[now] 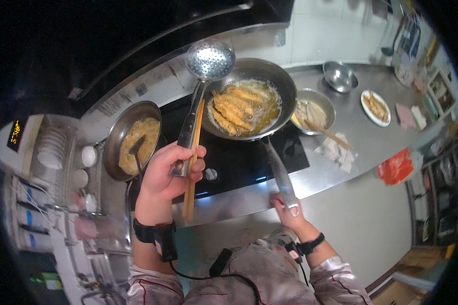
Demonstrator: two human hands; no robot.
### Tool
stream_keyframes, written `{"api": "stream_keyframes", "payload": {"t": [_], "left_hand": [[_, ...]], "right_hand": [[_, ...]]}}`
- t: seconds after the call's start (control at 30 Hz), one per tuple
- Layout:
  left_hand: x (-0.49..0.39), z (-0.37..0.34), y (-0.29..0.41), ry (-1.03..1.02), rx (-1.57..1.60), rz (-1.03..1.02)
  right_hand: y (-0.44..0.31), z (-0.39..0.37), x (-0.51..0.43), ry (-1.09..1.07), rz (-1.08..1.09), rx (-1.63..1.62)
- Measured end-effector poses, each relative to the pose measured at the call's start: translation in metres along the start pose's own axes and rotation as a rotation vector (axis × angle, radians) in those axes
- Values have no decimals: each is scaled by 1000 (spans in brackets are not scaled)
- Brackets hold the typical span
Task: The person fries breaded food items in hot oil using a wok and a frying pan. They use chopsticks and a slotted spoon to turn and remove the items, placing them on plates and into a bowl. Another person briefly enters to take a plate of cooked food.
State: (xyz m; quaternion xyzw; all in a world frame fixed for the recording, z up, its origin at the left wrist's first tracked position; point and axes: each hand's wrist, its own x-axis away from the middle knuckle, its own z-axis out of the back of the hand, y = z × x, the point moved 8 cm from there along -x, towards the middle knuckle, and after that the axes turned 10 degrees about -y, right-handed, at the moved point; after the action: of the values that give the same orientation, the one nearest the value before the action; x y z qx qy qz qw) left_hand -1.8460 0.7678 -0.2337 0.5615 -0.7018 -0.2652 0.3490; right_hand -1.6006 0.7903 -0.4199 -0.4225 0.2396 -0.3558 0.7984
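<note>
My left hand point(168, 171) holds a perforated metal skimmer point(210, 60) with a dark handle, together with a pair of wooden chopsticks point(191, 183). The skimmer's bowl is raised, bare of food, and overlaps the rim of a frying wok point(282, 76) in this view. Battered golden pieces point(233, 108) lie in bubbling oil inside that wok. Its metal handle point(280, 171) points towards me. Beneath the handle's end, at the counter's front edge, is my right hand point(290, 215). The handle partly covers its fingers, so whether it grips anything is unclear.
Left of the black cooktop point(229, 160), a second pan point(112, 148) holds food and a dark spatula point(137, 146). To the right are a bowl of batter point(330, 122) with a wooden utensil, crumpled white cloth or paper point(337, 154), a steel bowl point(339, 78) and a plate of fried pieces point(385, 122).
</note>
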Motion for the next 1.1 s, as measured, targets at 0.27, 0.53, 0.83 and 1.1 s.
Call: {"api": "stream_keyframes", "payload": {"t": [0.27, 0.53, 0.83, 1.1], "left_hand": [[-14, -16, -16, -136, 74, 120], [-14, -11, -39, -137, 89, 162], [-12, -2, -37, -101, 65, 117], [-15, -6, -42, -100, 78, 122]], "right_hand": [[-68, -114, -95, 78, 297, 181], [-41, -196, -153, 100, 303, -29], [-36, -225, -185, 197, 499, -1625], [-53, -184, -155, 13, 236, 20]]}}
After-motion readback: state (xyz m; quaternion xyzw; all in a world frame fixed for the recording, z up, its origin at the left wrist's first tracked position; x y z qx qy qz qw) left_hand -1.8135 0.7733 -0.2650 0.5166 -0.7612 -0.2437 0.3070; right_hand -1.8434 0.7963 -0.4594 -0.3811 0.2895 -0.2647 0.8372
